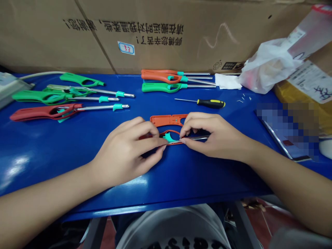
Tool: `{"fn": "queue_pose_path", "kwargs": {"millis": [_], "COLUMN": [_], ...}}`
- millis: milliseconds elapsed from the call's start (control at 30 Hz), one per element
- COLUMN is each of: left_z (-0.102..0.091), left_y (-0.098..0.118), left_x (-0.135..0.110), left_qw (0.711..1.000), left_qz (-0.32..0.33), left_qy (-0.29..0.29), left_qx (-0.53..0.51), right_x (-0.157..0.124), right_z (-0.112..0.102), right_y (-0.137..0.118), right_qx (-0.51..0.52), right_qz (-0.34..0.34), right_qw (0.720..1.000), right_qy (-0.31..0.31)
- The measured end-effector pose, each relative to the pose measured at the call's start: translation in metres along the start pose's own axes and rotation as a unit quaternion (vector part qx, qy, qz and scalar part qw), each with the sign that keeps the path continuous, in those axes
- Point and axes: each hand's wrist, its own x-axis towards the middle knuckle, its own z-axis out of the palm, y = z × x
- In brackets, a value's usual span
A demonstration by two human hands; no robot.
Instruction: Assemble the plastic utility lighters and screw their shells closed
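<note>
The orange lighter shell point(169, 135) lies flat on the blue worktop point(77, 145), at its middle near the front edge, and you have it pinned between both hands. Your left hand point(127, 152) pinches the handle end, thumb and forefinger pressed together on the plastic, most likely to keep it from sliding on the glossy surface. Your right hand point(210, 133) closes its fingertips on the thin metal rod point(198, 138) that runs out to the right, beside the teal trigger piece point(169, 137) seated in the shell's open loop. A second orange half-shell point(167, 119) rests just beyond, touching neither hand as far as can be seen. The plastic looks matte and moulded, the rod bright and smooth. Farther off, a black and yellow screwdriver point(204, 102) lies to the right, a finished group of orange and green lighters point(166, 81) sits against the cardboard box point(166, 34), and more green and red ones point(64, 98) spread to the left.
</note>
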Motion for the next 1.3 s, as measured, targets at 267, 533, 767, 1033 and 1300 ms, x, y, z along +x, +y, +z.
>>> {"fn": "queue_pose_path", "kwargs": {"millis": [267, 533, 767, 1033, 1300], "left_z": [0.001, 0.001, 0.001, 0.002, 0.002], "left_y": [0.002, 0.001, 0.000, -0.001, -0.001], "left_x": [0.000, -0.001, 0.000, -0.002, -0.003], "left_qw": [0.998, 0.998, 0.997, 0.997, 0.996], "left_qz": [0.038, 0.042, 0.053, 0.060, 0.067], "left_qy": [-0.016, -0.022, -0.022, -0.022, -0.021], "left_qx": [0.038, 0.047, 0.048, 0.045, 0.056], "right_x": [-0.002, -0.003, -0.005, -0.005, -0.003], "right_z": [-0.001, -0.004, -0.011, -0.011, -0.010], "right_y": [0.000, 0.002, -0.001, -0.003, 0.001], "right_qx": [-0.139, -0.169, -0.263, -0.261, -0.246], "right_qz": [-0.117, -0.146, -0.210, -0.215, -0.214], "right_qw": [0.983, 0.973, 0.939, 0.938, 0.945], "right_qy": [-0.017, -0.051, -0.071, -0.072, -0.037]}}
